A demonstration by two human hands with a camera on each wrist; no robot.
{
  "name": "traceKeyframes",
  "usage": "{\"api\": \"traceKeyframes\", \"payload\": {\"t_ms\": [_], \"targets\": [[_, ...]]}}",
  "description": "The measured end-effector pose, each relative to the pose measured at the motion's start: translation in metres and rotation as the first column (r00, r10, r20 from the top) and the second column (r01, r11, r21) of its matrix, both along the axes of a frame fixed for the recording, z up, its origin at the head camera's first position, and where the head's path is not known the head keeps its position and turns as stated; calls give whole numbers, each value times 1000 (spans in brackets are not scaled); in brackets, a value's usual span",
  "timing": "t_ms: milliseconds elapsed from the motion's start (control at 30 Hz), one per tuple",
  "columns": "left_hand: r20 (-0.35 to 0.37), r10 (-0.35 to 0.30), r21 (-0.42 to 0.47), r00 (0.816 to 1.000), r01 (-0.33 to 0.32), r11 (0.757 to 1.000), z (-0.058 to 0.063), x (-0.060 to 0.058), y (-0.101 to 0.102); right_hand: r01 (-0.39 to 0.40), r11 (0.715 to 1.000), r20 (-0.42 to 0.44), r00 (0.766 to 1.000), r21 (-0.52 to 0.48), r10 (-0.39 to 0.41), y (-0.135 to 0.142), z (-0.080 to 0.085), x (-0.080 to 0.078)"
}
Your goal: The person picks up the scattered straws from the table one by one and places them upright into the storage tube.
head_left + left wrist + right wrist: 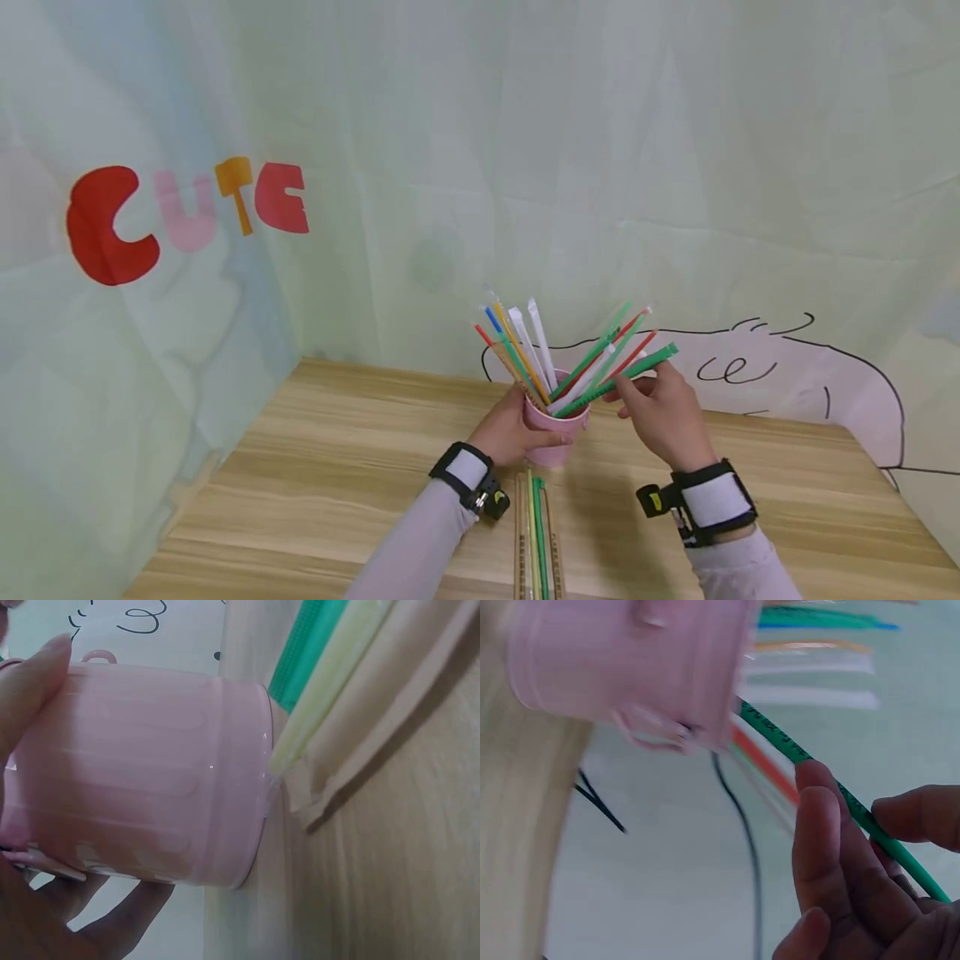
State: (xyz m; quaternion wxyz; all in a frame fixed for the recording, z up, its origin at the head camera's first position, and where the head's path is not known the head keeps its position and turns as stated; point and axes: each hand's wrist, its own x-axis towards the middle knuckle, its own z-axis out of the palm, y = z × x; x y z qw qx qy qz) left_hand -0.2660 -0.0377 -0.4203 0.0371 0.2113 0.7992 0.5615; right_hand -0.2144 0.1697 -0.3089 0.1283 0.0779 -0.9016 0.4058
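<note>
My left hand (pixel 506 429) grips a small pink bucket (pixel 551 454) around its side, thumb across the front; the bucket stands upright on the table. Many straws fan out of its mouth: red, blue, yellow, green and white-wrapped ones. Between thumb and fingers, my right hand (pixel 667 412) pinches a green paper-wrapped straw (pixel 637 365) with dark print. That straw leans to the right, its lower end inside the bucket rim. In the right wrist view the same green straw (pixel 862 812) runs from the rim through my fingers. In the left wrist view the pink bucket (pixel 150 765) fills the hand's grasp.
On the wooden table (pixel 360 450), a row of wrapped straws lies in front of the bucket: brown paper ones (pixel 521 542), a yellowish one and a green one (pixel 540 533). Behind the table hangs a pale curtain (pixel 600 167) with printed drawings and coloured letters at the left.
</note>
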Motion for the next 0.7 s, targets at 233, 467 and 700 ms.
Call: {"api": "traceKeyframes", "payload": {"t_ms": [233, 467, 700], "targets": [[-9, -15, 8, 1000, 15, 1000, -2, -2, 0, 35, 998, 32, 999, 44, -36, -10, -29, -12], [-2, 3, -23, 1000, -4, 1000, 0, 0, 0, 33, 996, 87, 995, 84, -40, -9, -39, -13], [-4, -3, -15, 1000, 3, 1000, 0, 1, 0, -6, 999, 230, 973, -52, 17, -2, -44, -7]]}}
